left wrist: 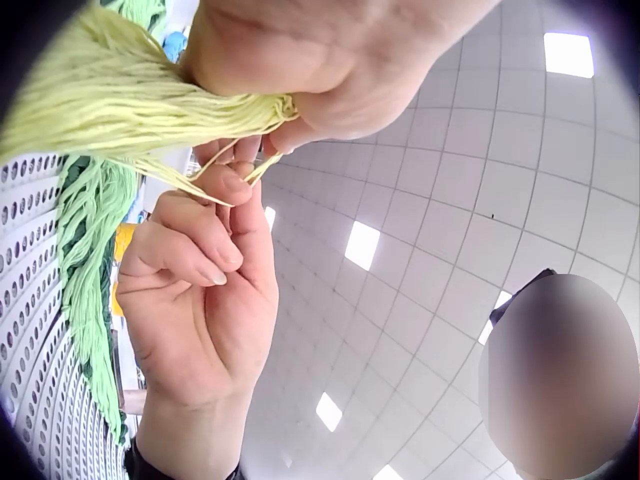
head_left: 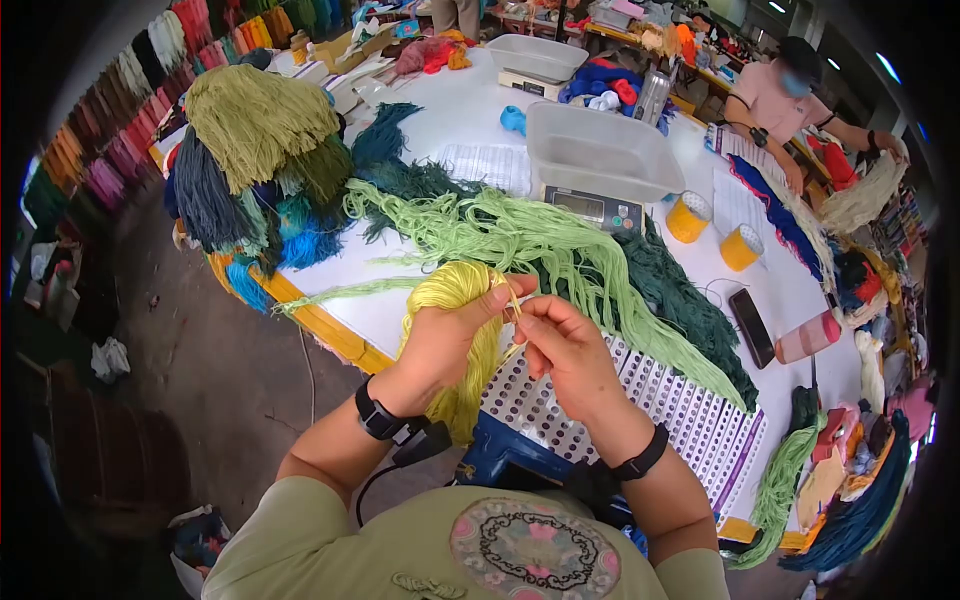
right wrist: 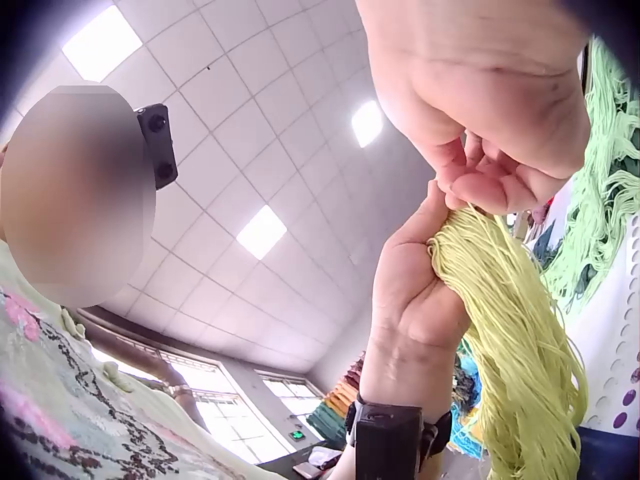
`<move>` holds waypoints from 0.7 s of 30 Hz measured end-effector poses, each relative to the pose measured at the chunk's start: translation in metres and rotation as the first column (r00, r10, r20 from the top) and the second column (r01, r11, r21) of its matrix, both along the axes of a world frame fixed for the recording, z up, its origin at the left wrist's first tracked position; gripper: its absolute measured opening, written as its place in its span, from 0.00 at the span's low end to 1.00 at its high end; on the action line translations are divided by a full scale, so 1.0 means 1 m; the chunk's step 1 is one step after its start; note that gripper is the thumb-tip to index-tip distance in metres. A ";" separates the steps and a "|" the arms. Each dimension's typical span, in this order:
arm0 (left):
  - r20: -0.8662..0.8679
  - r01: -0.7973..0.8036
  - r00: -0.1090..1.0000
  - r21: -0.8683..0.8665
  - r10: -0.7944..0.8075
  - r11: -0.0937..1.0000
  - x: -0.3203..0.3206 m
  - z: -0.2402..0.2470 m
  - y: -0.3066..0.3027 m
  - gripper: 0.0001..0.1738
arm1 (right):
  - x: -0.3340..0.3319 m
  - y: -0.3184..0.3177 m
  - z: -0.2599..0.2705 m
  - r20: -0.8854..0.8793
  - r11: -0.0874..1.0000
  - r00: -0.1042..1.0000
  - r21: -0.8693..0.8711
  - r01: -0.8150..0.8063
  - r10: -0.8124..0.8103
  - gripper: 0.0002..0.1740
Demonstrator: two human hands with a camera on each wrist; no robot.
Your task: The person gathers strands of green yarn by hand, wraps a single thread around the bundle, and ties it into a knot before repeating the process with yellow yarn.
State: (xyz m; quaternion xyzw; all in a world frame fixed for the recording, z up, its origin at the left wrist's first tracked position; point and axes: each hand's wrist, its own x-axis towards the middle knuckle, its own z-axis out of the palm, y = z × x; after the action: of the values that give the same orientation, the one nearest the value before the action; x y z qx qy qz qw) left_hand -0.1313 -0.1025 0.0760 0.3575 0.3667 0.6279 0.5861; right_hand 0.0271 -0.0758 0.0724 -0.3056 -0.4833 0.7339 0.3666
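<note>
A hank of yellow yarn (head_left: pixel 462 290) hangs from my left hand (head_left: pixel 445 335), which grips its upper end between thumb and fingers. Close beside it, my right hand (head_left: pixel 568 355) pinches a few thin yellow strands drawn out from the hank. In the left wrist view those strands (left wrist: pixel 215 192) run from the hank's looped end to the fingertips of the right hand (left wrist: pixel 205 290). The right wrist view has the hank's long threads (right wrist: pixel 515 340) falling below the left hand (right wrist: pixel 415 290), both hands' fingertips meeting at its top.
Light green yarn (head_left: pixel 520 235) and dark green yarn (head_left: pixel 690 300) lie across the white table behind my hands. A perforated card (head_left: pixel 640 400) is under them. Further back sit a scale (head_left: pixel 590 205) with a plastic tub (head_left: pixel 600 150), two yellow rolls (head_left: pixel 688 216) and a phone (head_left: pixel 752 328). Another person (head_left: pixel 790 110) works at right.
</note>
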 end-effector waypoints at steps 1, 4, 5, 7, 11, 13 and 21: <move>0.021 0.010 1.000 0.005 -0.010 1.000 0.000 -0.001 0.000 0.13 | 0.000 0.000 0.000 -0.001 1.000 1.000 0.011 -0.005 0.005 0.09; 0.014 0.001 1.000 0.000 -0.001 1.000 0.000 -0.003 0.001 0.13 | -0.002 -0.001 0.002 -0.003 1.000 1.000 0.018 -0.014 0.014 0.09; 0.016 0.001 1.000 -0.001 -0.001 1.000 0.000 -0.004 0.001 0.13 | -0.003 -0.001 0.002 -0.006 1.000 1.000 0.017 -0.019 0.019 0.09; -0.013 0.015 1.000 -0.006 -0.015 1.000 -0.001 -0.004 0.001 0.14 | -0.002 -0.001 0.000 -0.003 0.999 1.000 0.034 -0.021 0.021 0.09; -0.052 0.027 0.998 0.030 -0.026 0.999 -0.002 -0.003 0.000 0.15 | -0.002 -0.001 0.005 0.016 0.999 0.999 0.002 0.039 -0.039 0.08; -0.107 0.058 0.993 0.013 -0.056 0.998 -0.001 -0.003 -0.001 0.17 | 0.000 0.002 0.003 -0.045 0.998 0.997 -0.016 0.055 -0.056 0.08; 0.526 0.326 0.799 0.029 -0.292 0.945 -0.085 0.008 -0.019 0.08 | 0.066 0.019 0.013 -0.266 0.871 0.833 -0.067 0.486 -0.485 0.05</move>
State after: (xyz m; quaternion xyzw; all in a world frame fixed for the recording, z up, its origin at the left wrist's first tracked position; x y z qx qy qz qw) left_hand -0.2163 -0.1217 0.0841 0.2096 0.1497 0.5853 0.7688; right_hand 0.0932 -0.0571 0.0852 -0.3127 -0.3356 0.6510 0.6048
